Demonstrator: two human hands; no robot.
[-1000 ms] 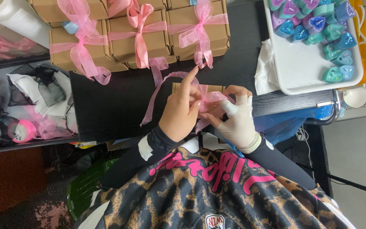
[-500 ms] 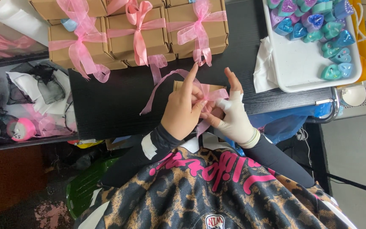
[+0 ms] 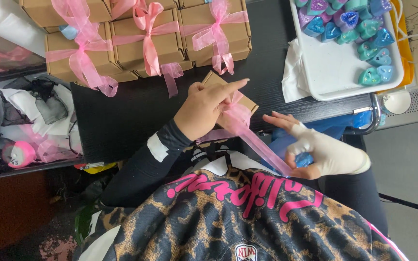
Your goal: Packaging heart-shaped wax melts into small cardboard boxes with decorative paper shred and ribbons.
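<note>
A pink ribbon [image 3: 262, 145] is pinched taut between the bandaged right hand [image 3: 322, 154] thumb and forefinger, its other end pressed by the left hand [image 3: 204, 108] fingers onto a small kraft box [image 3: 218, 82], beyond which three ribbon-tied kraft boxes [image 3: 146, 41] are lined.

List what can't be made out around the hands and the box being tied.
- Head view: the left hand covers most of the box; its lid and any knot are hidden.
- The ribbon end vanishes inside the pinch of the right hand.
- Tied boxes are cut off by the top edge.
- Tray hearts are too small to detail.
</note>
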